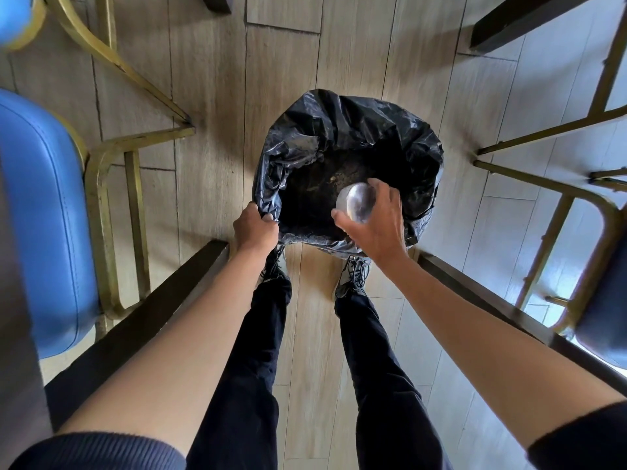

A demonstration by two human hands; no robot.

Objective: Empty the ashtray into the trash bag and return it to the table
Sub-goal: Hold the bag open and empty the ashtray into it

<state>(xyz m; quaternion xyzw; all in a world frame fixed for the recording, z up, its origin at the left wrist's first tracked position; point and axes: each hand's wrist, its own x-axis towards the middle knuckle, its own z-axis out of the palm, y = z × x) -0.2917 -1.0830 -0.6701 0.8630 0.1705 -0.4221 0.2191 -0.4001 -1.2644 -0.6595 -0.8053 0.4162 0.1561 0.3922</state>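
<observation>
A black trash bag (353, 130) stands open on the wooden floor just in front of my feet. My left hand (254, 228) grips the bag's near-left rim and holds it open. My right hand (373, 218) holds a round clear glass ashtray (356, 201) turned over above the bag's opening, its underside facing me. Brownish ash and debris lie at the bottom of the bag. The table is not seen from above; only dark table edges show at the sides.
A blue padded chair (47, 215) with a gold metal frame stands at the left. Another gold-framed chair (576, 205) stands at the right. Dark table edges (135, 330) run diagonally on both sides of my legs. Light wood floor lies around the bag.
</observation>
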